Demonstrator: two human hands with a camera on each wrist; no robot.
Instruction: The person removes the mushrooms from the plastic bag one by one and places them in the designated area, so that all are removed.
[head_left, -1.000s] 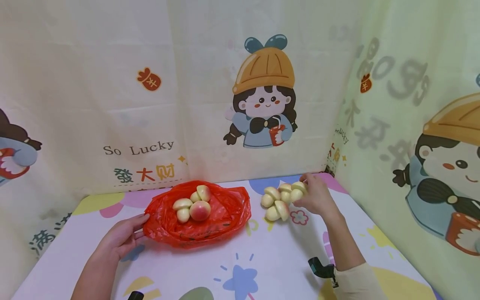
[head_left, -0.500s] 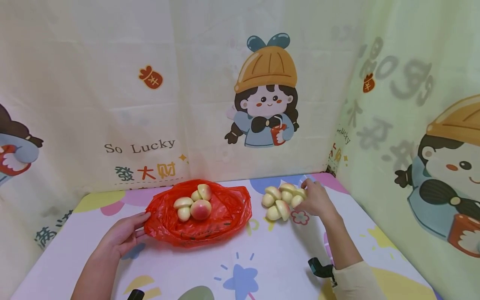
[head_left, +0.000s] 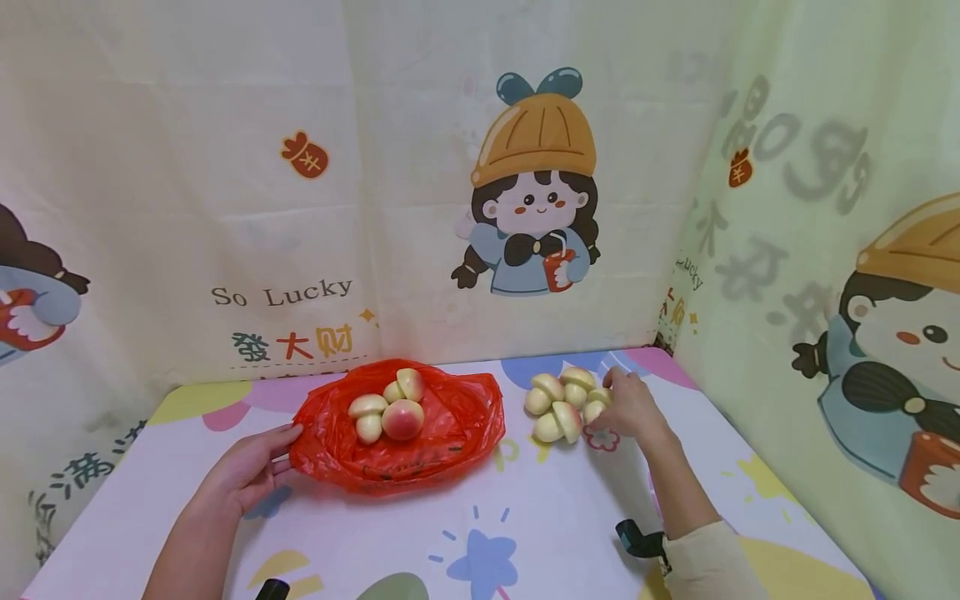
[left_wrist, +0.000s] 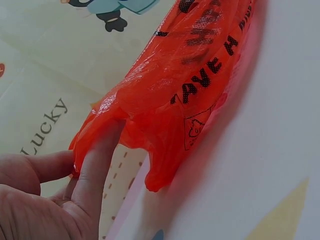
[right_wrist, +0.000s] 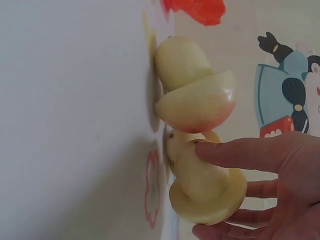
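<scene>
My left hand (head_left: 243,471) pinches the left rim of a red plastic bag (head_left: 468,421), which lies open on the table. The left wrist view shows the thumb and fingers at the bag's gathered edge (left_wrist: 135,112). Inside the bag sit two pale toy mushrooms (head_left: 367,406) and a round pink-tipped piece (head_left: 402,420). To the bag's right, my right hand (head_left: 633,406) grips a pale toy mushroom (right_wrist: 202,175), thumb on its stem and fingers behind its cap. Beside it lie more mushrooms of the same kind, the nearest with a pink-blushed cap (right_wrist: 200,102).
A white tablecloth (head_left: 405,533) with coloured prints covers the table. Cream curtains (head_left: 405,167) with cartoon figures stand behind and to the right. A black camera mount (head_left: 637,540) juts from the right wrist.
My right hand has drawn its mushroom slightly toward me, away from the mushroom behind it. The left hand and the bag have stayed nearly still.
</scene>
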